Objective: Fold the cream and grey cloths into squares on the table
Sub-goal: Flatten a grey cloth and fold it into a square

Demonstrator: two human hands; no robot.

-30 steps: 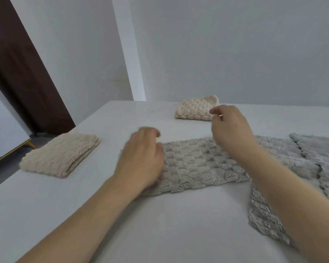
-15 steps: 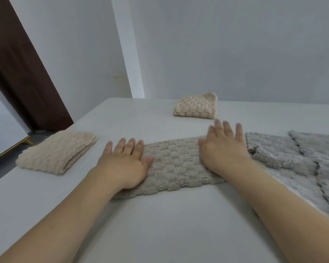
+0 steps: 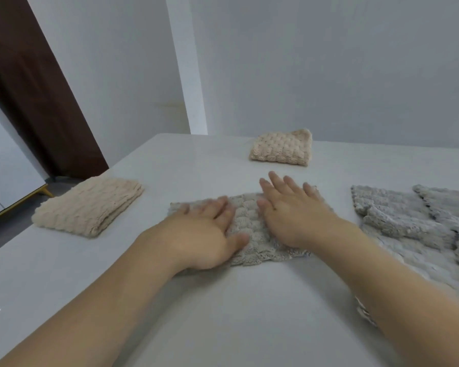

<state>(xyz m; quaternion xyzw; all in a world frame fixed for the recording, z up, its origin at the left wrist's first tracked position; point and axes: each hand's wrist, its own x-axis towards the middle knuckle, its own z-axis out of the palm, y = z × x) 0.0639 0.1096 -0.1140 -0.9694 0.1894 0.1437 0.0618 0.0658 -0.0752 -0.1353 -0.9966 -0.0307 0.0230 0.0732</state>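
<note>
- Grey cloth (image 3: 249, 229): folded, roughly square, nubby bubble-weave pile; lies flat on the smooth white surface (image 3: 223, 313), centre.
- Left hand (image 3: 199, 234): fingers straight, palm pressed flat on the cloth's left half.
- Right hand (image 3: 292, 215): fingers spread and straight, pressing the right half.
- Two cream cloths, same bubble texture, folded: one thick pad at left (image 3: 88, 205); one small square at the far side (image 3: 282, 148).
- Unfolded grey cloths (image 3: 408, 221) lie rumpled at right, overlapping.

Both hands hide much of the folded grey cloth (image 3: 249, 229); right edge crops the grey pile (image 3: 421, 223).
</note>
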